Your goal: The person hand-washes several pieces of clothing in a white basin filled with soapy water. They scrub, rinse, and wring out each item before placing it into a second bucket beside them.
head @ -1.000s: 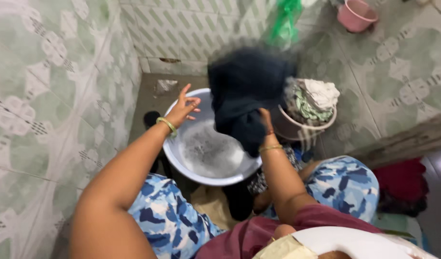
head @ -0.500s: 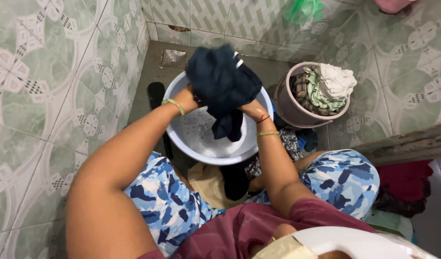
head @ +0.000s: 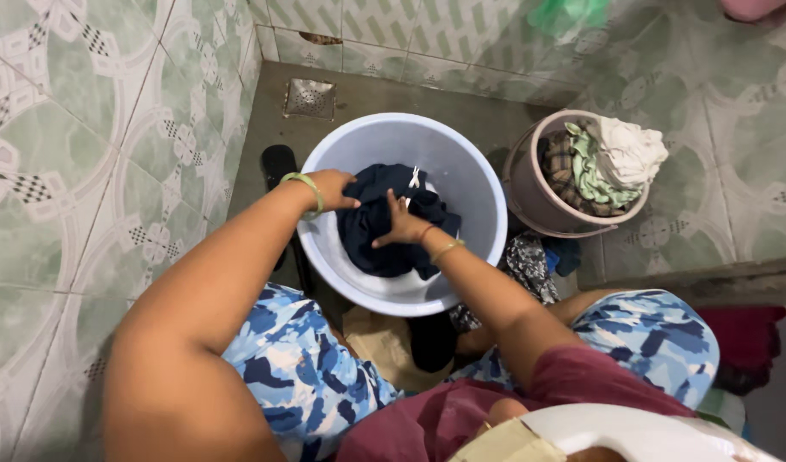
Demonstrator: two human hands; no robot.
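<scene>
A pale blue plastic basin (head: 470, 184) stands on the floor in front of me. A dark navy garment (head: 380, 239) lies bunched inside it. My left hand (head: 329, 190), with a green bangle on the wrist, presses on the garment's left edge. My right hand (head: 399, 227) rests flat on the middle of the cloth, fingers spread. Neither hand has the cloth lifted; both push it down into the basin.
A mauve bucket (head: 530, 192) heaped with mixed laundry stands right of the basin. A floor drain (head: 310, 97) sits in the corner behind it. Green patterned tiled walls close in at left and back. A dark sandal (head: 277, 162) lies left of the basin. Red cloth (head: 748, 334) lies at the right.
The navy garment was held up above the basin in both hands; now it is down inside the basin with both hands pressing on it. The view has shifted slightly.
</scene>
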